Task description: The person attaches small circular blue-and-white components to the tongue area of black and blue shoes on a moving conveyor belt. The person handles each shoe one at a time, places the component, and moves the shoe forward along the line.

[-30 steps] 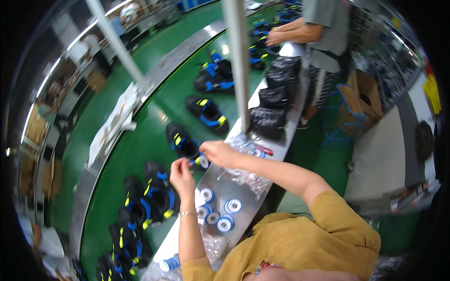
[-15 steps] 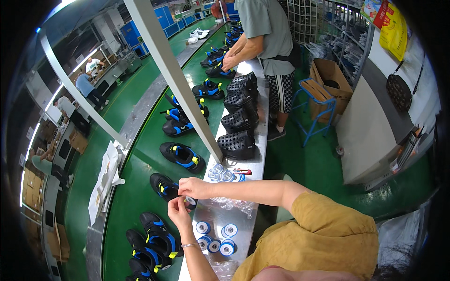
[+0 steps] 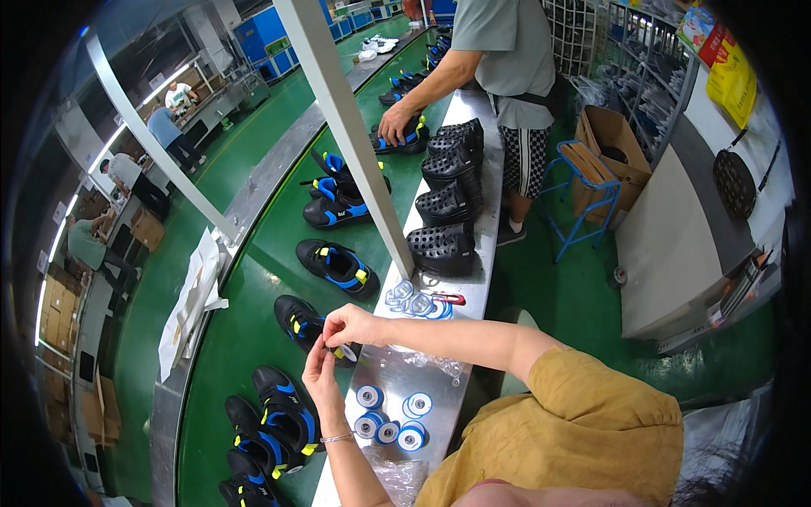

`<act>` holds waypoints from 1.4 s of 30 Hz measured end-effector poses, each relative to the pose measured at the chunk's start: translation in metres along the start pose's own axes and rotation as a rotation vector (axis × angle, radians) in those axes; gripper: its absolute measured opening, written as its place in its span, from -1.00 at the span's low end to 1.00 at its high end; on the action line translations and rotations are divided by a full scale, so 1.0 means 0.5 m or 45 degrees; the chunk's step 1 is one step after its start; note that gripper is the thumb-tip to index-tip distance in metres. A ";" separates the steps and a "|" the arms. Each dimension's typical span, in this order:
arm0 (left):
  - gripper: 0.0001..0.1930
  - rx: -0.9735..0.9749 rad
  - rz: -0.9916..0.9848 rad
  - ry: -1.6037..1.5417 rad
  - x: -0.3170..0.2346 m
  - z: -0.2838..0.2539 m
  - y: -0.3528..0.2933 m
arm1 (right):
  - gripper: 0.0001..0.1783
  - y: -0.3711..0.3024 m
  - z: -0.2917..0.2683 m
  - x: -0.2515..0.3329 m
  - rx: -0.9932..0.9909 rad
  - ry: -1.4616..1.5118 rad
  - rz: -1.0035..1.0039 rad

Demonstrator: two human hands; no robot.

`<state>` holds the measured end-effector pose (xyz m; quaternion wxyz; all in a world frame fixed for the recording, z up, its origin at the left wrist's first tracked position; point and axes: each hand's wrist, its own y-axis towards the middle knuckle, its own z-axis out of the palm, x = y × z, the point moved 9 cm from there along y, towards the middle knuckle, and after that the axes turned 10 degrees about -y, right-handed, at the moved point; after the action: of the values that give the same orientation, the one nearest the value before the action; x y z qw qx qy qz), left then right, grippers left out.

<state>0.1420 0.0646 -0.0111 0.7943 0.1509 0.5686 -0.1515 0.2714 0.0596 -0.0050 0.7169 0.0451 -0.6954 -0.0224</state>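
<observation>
Line: green belt (image 3: 263, 269) runs beside your metal ledge (image 3: 479, 291).
Shoe: black-blue-yellow shoe (image 3: 297, 319) on the belt, toe to upper left, heel end beneath your fingertips; contact can't be told.
Right hand (image 3: 353, 326): fingertips bunched narrow, close against the left's; anything pinched is too small to tell.
Left hand (image 3: 320, 372): fingers up, drawn together.
Arms: right reaches across the ledge, left rises from below.

Glossy green floor (image 3: 562, 291), blue-framed stool (image 3: 588, 162) beside an open cardboard box (image 3: 632, 179), packed shelving (image 3: 646, 63), strip lights (image 3: 166, 84)
</observation>
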 end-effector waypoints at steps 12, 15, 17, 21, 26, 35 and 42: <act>-0.50 0.114 -0.096 -0.108 -0.014 0.014 -0.005 | -0.85 0.000 0.025 0.001 0.212 -0.070 0.073; -0.49 0.113 -0.110 -0.106 -0.009 0.010 -0.005 | -0.84 -0.002 0.030 -0.006 0.253 -0.094 0.102; -0.49 0.106 -0.118 -0.104 -0.007 0.005 -0.006 | -0.84 -0.004 0.031 -0.009 0.267 -0.091 0.122; -0.47 0.090 -0.144 -0.112 0.002 -0.003 -0.009 | -0.81 -0.003 0.030 -0.020 0.266 -0.083 0.120; -0.46 0.065 -0.128 -0.097 0.017 -0.016 -0.002 | -0.78 -0.004 0.032 -0.023 0.245 -0.051 0.106; -0.56 -0.001 -0.133 0.015 0.016 -0.034 -0.009 | -0.78 -0.012 0.030 -0.016 0.173 -0.153 0.044; -0.81 0.192 0.260 0.808 -0.033 0.006 -0.051 | -0.85 -0.086 -0.068 -0.009 0.060 -0.461 0.030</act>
<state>0.1290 0.0413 0.0037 0.5754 0.3050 0.7566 -0.0583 0.3064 0.0185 -0.0146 0.5791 0.0488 -0.8138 -0.0055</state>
